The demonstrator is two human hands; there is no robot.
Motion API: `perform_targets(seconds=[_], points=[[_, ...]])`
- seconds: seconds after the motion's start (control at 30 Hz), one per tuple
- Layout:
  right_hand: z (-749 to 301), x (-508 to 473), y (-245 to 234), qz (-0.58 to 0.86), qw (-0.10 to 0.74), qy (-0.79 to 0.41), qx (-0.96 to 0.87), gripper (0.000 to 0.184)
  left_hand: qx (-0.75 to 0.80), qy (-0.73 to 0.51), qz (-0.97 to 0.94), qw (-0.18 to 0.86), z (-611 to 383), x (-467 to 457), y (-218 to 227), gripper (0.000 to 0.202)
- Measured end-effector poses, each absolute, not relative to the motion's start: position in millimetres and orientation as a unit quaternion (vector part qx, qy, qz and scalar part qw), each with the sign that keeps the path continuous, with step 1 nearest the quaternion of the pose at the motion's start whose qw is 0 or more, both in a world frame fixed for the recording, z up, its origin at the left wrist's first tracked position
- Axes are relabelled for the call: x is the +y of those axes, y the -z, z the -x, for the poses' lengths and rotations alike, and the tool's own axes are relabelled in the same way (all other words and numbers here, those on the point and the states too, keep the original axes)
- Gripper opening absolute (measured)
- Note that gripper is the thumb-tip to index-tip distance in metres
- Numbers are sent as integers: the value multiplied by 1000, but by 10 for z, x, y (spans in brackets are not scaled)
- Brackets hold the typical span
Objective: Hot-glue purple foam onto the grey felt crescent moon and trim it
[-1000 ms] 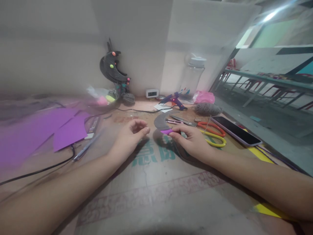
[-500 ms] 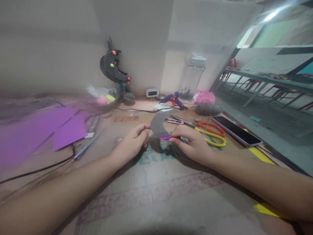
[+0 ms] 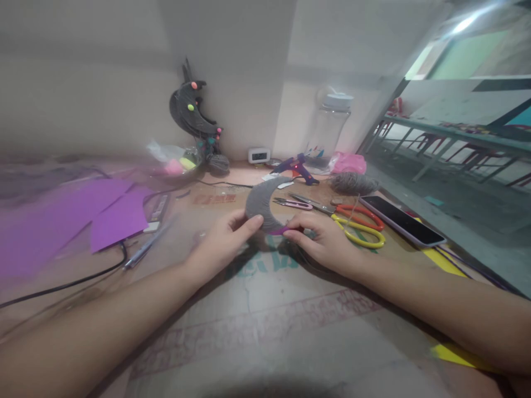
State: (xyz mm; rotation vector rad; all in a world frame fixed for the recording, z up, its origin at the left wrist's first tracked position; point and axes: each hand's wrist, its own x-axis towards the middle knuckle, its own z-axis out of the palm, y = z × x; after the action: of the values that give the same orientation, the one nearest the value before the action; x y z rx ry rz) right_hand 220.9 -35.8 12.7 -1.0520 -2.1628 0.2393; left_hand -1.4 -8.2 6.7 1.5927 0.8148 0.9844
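A crescent moon (image 3: 262,202) wrapped in grey yarn is held up over the tabletop between my two hands. Its lower tip shows bare purple. My left hand (image 3: 237,232) grips the outer curve, thumb on the front and fingers behind. My right hand (image 3: 317,235) pinches the purple tip between thumb and fingers. Just beyond my right hand lie scissors (image 3: 360,232) with orange and yellow handles and a pink thread snipper (image 3: 293,204). A ball of grey yarn (image 3: 354,183) sits farther back; a thin strand hangs near the scissors.
A blue glue gun (image 3: 297,167), small clock (image 3: 259,156) and clear bottle (image 3: 332,130) stand at the back. A dark decorated crescent (image 3: 186,108) leans on the wall. Purple sheets (image 3: 120,215), a pen (image 3: 143,249) and a black cable (image 3: 83,286) lie left; a phone (image 3: 402,221) lies right.
My left hand has moved from the crescent's edge to a grip on it, thumb now on its front. The crescent has shifted slightly left and up. My right hand keeps its pinch.
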Motion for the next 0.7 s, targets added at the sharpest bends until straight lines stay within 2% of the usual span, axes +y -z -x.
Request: perform_targets(seconds=[0.1, 0.27, 0.37, 0.47, 0.7], points=[[-2207, -350, -131, 451, 359, -131, -806, 13, 371, -427, -652, 505, -5, -94, -111, 25], [-2230, -316, -156, 481, 445, -149, -741, 15, 391, -414, -640, 516, -6, -108, -128, 25], [-2225, -312, -153, 464, 403, -166, -771, 22, 385, -404, -639, 529, -1, -104, -102, 24], [-2200, -323, -151, 421, 363, -156, -816, 19, 383, -400, -639, 534, -12, -104, -95, 24], [-2177, -334, -165, 380, 342, -140, -848, 12, 377, -390, -648, 535, -34, -118, -117, 26]])
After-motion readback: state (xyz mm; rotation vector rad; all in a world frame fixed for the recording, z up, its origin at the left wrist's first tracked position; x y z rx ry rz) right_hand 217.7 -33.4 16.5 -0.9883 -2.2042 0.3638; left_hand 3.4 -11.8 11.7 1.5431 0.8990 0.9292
